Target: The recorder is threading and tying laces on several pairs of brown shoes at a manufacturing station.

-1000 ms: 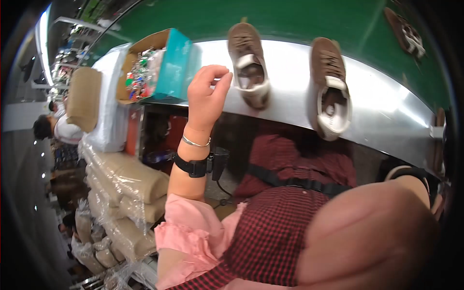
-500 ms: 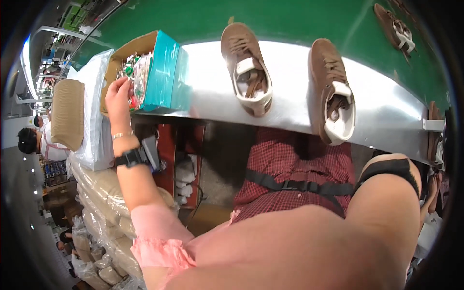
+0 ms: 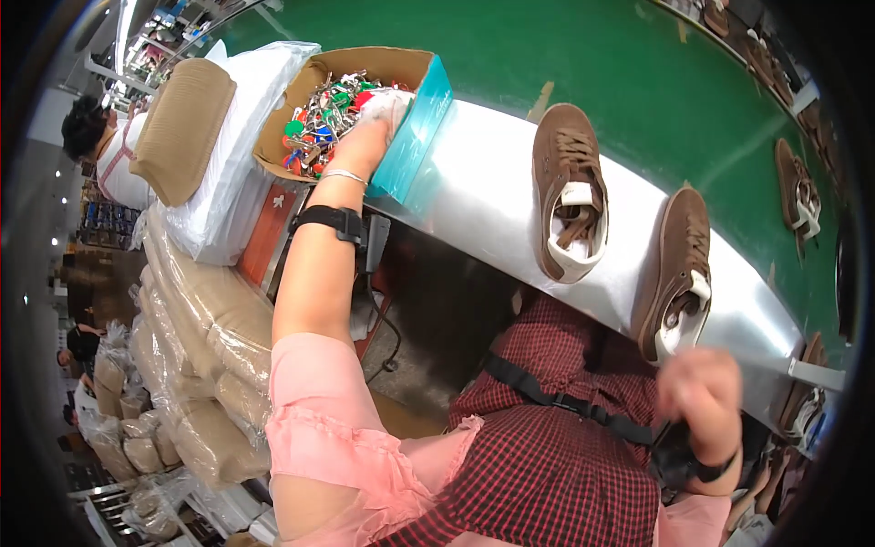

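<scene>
My left hand (image 3: 369, 134) reaches into an open cardboard box (image 3: 426, 118) with a teal outer side. Inside lies a heap of small metal pieces with coloured round parts (image 3: 324, 117), green, red and blue. White, crinkled wrapping (image 3: 387, 106) lies over or against the hand's fingers, so their grip is hidden. My right hand (image 3: 702, 392) hangs in the air just below the heel of the right brown shoe (image 3: 673, 273), its fingers smeared by motion. Another brown shoe (image 3: 570, 196) stands to its left. Both shoes have white heel linings and laces tucked inside.
The shoes and box rest on a shiny metal ledge (image 3: 492, 150) along a green belt (image 3: 492, 55). More brown shoes (image 3: 797, 191) lie at the right. Stacked tan curved inserts (image 3: 187, 128) sit on white plastic-wrapped packs (image 3: 241, 137) at left, above bagged tan bundles (image 3: 196, 337).
My view has swung left, so box and shoes appear farther right. My left hand has gone deeper, to the box's right side. My right hand has come into view.
</scene>
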A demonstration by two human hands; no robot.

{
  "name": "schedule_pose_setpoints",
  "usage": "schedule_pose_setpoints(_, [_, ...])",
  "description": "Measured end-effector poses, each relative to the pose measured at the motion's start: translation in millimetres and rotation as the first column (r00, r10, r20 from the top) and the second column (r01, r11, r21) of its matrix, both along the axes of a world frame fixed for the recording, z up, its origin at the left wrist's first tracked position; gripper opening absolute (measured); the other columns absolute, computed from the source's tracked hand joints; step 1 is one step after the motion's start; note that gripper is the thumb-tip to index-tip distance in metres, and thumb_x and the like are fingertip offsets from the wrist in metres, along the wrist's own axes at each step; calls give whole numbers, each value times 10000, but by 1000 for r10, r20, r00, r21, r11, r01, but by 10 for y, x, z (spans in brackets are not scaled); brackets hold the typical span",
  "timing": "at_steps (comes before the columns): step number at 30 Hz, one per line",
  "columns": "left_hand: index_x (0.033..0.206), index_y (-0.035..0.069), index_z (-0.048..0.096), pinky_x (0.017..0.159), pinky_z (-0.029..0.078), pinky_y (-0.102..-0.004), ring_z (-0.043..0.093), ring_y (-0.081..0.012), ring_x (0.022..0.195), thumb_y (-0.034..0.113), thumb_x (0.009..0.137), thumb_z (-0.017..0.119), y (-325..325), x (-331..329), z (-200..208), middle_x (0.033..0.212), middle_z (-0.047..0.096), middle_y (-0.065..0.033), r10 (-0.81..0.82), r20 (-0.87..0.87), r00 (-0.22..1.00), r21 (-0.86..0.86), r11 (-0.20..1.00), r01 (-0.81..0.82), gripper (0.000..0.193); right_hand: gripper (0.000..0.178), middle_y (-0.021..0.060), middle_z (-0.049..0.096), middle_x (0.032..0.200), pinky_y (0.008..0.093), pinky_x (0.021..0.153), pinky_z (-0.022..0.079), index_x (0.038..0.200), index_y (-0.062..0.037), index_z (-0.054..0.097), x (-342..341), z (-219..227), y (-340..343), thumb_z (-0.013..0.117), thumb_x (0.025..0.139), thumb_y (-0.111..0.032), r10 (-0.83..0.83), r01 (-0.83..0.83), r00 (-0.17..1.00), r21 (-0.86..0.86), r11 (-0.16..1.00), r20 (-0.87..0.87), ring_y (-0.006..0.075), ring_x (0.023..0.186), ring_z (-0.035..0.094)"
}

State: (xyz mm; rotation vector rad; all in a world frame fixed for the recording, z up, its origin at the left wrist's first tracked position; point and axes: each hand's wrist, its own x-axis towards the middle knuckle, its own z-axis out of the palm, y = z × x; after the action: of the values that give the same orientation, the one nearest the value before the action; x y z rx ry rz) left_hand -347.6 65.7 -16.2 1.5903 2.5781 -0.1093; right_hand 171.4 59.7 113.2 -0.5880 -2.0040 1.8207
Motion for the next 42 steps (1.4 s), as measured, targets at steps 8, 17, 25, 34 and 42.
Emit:
schedule_pose_setpoints(8, [975,63,666,738,482,-438,621,-369,824,249,796,578,27,104,11,858,649,-202,-55,315,948,346,936,-61,272,305,69,547,609,267,518,383,574,6,534,295,-768,20,539,862,-93,-427,425,896,46,904,119,142,549,496])
schedule_pose_setpoints(17, [1169,-24,564,500,467,-248,588,-128,560,133,875,501,-144,333,424,833,647,-72,103,703,704,381,782,-494,339,265,56,544,651,243,517,386,643,15,560,270,-855,51,535,882,-97,-394,399,916,-70,914,79,112,552,493])
schedule_pose_setpoints(25, [1106,-18,523,509,478,-239,589,-119,596,180,925,521,-373,609,671,843,635,-78,-212,890,403,455,449,-769,268,302,47,531,640,243,524,385,625,4,540,362,-860,-11,525,895,-132,-456,451,889,-223,864,30,111,557,490])
schedule_pose_setpoints(34, [1002,-37,606,659,511,-257,623,-165,689,43,855,592,-696,2658,1060,771,637,-96,-443,895,-57,408,863,-298,168,188,27,586,735,212,579,437,839,-18,612,180,-681,-27,531,915,-169,-342,310,936,-271,911,-79,75,614,536])
schedule_pose_setpoints(42, [1035,7,632,628,470,-217,577,-89,690,75,817,674,-509,3776,834,809,642,-44,-644,754,129,632,765,125,232,196,64,623,854,236,624,501,991,-9,577,354,-736,-119,544,928,-191,-362,66,865,-637,768,-348,119,676,592])
